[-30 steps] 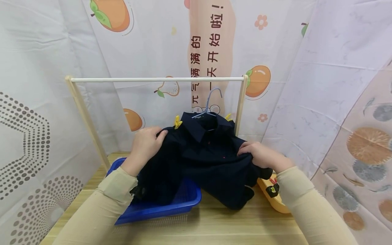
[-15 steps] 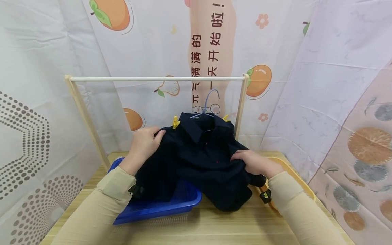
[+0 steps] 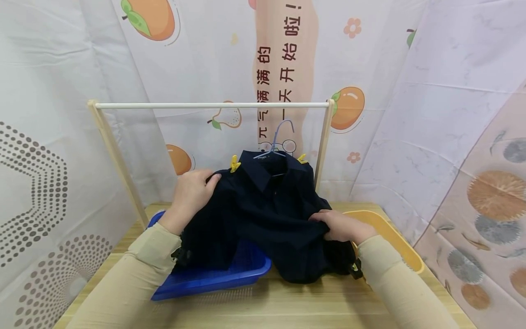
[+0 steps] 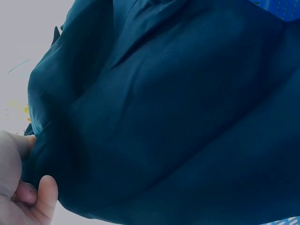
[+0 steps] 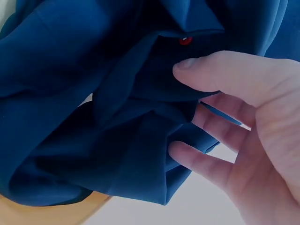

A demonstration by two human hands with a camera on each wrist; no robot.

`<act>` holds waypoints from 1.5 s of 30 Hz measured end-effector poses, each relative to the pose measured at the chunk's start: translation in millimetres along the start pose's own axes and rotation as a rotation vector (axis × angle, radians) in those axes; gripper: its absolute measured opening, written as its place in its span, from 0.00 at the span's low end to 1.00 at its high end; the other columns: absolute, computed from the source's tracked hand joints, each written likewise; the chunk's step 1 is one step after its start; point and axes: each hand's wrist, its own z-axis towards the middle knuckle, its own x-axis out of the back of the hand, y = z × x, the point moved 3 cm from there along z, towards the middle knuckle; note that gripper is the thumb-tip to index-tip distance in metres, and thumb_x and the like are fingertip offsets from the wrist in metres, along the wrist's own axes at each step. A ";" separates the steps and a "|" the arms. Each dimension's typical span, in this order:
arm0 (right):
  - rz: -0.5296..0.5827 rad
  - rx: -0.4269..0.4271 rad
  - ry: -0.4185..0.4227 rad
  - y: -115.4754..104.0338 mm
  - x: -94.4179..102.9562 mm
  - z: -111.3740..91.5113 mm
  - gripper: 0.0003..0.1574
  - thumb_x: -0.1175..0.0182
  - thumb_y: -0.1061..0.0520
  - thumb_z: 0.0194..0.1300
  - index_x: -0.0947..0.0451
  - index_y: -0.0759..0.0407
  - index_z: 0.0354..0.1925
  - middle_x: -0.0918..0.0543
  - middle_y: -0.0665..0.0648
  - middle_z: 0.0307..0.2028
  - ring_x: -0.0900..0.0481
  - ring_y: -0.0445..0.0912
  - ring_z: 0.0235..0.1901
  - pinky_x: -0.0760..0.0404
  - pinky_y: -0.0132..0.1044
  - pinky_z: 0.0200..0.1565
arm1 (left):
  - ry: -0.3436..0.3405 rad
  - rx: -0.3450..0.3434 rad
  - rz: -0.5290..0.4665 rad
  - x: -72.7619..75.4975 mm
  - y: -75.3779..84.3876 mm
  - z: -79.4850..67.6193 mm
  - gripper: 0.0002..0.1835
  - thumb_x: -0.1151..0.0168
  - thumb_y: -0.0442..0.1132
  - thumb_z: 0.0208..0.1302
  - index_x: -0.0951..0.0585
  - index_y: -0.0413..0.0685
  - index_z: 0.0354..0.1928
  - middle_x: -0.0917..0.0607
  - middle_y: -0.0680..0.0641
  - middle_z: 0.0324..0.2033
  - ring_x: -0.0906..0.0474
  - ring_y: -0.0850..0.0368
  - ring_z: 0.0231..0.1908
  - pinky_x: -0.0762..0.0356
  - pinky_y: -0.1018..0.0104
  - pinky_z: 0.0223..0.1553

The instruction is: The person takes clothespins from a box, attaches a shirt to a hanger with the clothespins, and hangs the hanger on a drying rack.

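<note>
A dark navy collared shirt (image 3: 263,201) is on a light-blue wire hanger (image 3: 274,137), whose hook rises free below the rail. Yellow clothespins (image 3: 234,164) are clipped at both shoulders. With thumb and fingers my left hand (image 3: 192,192) pinches the shirt's shoulder at the left; the left wrist view shows the cloth draping away from it. My right hand (image 3: 339,224) holds the front of the shirt lower down on the right side. In the right wrist view the thumb lies over the fabric (image 5: 131,154) near a red-stitched spot, with the fingers partly behind it.
A wooden rack with a white rail (image 3: 213,106) stands behind the shirt. The blue basket (image 3: 213,284) lies under the shirt's left part, and a yellow basket (image 3: 394,237) is at the right. Curtains enclose the wooden table (image 3: 279,306).
My right hand has moved left and slightly down with the shirt's front in it. The hanger and shirt have shifted slightly left, and more of the yellow basket shows. My left hand has barely moved.
</note>
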 end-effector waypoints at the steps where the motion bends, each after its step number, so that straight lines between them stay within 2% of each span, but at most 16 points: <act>1: 0.006 -0.006 -0.003 0.6 -0.7 -0.1 0.34 0.29 0.69 0.55 0.22 0.57 0.60 0.21 0.58 0.56 0.22 0.55 0.54 0.26 0.54 0.59 | 0.002 -0.002 0.001 -0.1 -0.4 0.0 0.24 0.36 0.43 0.73 0.32 0.52 0.17 0.34 0.51 0.12 0.31 0.52 0.17 0.37 0.59 0.22; 9: 0.027 -0.066 -0.042 4.1 -3.7 -2.7 0.35 0.27 0.66 0.58 0.24 0.59 0.63 0.22 0.60 0.60 0.25 0.58 0.60 0.29 0.56 0.62 | 0.004 -0.012 -0.008 -0.5 -1.4 0.0 0.24 0.36 0.43 0.73 0.32 0.52 0.17 0.33 0.51 0.13 0.31 0.53 0.17 0.38 0.60 0.21; 15: 0.047 -0.060 -0.033 5.2 -1.3 -5.2 0.34 0.27 0.67 0.58 0.23 0.58 0.63 0.22 0.60 0.60 0.26 0.59 0.61 0.29 0.57 0.62 | -0.015 -0.018 -0.022 -0.2 -5.6 -0.8 0.23 0.37 0.43 0.73 0.31 0.52 0.18 0.32 0.51 0.14 0.31 0.53 0.17 0.37 0.59 0.22; 20: 0.039 -0.019 0.004 5.7 5.2 -9.6 0.33 0.28 0.68 0.58 0.23 0.58 0.61 0.21 0.59 0.59 0.24 0.58 0.59 0.27 0.57 0.60 | -0.012 -0.032 -0.032 1.1 -10.4 -0.2 0.24 0.37 0.42 0.73 0.32 0.52 0.18 0.33 0.52 0.14 0.32 0.54 0.17 0.36 0.59 0.22; 26: 0.059 0.039 0.043 1.7 16.2 -15.1 0.33 0.28 0.68 0.58 0.24 0.63 0.62 0.21 0.61 0.60 0.24 0.60 0.60 0.27 0.58 0.60 | -0.012 -0.039 -0.042 3.6 -14.8 1.0 0.25 0.37 0.42 0.73 0.34 0.52 0.17 0.38 0.53 0.13 0.37 0.56 0.15 0.38 0.60 0.22; 35: 0.057 0.082 0.143 0.3 33.7 -22.2 0.34 0.28 0.66 0.59 0.25 0.66 0.63 0.19 0.62 0.59 0.21 0.60 0.57 0.25 0.58 0.58 | -0.026 -0.030 -0.040 5.0 -21.0 2.8 0.24 0.38 0.42 0.74 0.33 0.52 0.18 0.36 0.52 0.13 0.34 0.54 0.17 0.37 0.58 0.24; 37: 0.050 0.083 0.169 -0.7 39.0 -24.9 0.34 0.27 0.65 0.59 0.25 0.66 0.63 0.19 0.62 0.58 0.21 0.61 0.56 0.24 0.59 0.57 | -0.015 -0.039 -0.037 4.7 -23.4 3.5 0.23 0.38 0.42 0.74 0.32 0.52 0.18 0.35 0.52 0.13 0.33 0.54 0.17 0.36 0.58 0.24; 41: 0.035 0.030 0.189 -1.0 49.2 -31.1 0.35 0.27 0.61 0.61 0.25 0.60 0.65 0.20 0.61 0.59 0.22 0.59 0.57 0.23 0.58 0.55 | 0.008 -0.054 -0.031 4.6 -29.1 5.6 0.22 0.37 0.42 0.74 0.29 0.51 0.19 0.33 0.52 0.13 0.31 0.53 0.18 0.34 0.57 0.24; 45: 0.054 0.018 0.211 -1.2 58.0 -34.9 0.36 0.27 0.60 0.62 0.26 0.58 0.66 0.20 0.60 0.60 0.23 0.59 0.59 0.23 0.59 0.56 | 0.001 -0.043 -0.031 5.2 -35.1 7.5 0.20 0.38 0.42 0.74 0.24 0.49 0.20 0.29 0.51 0.14 0.28 0.52 0.19 0.32 0.56 0.26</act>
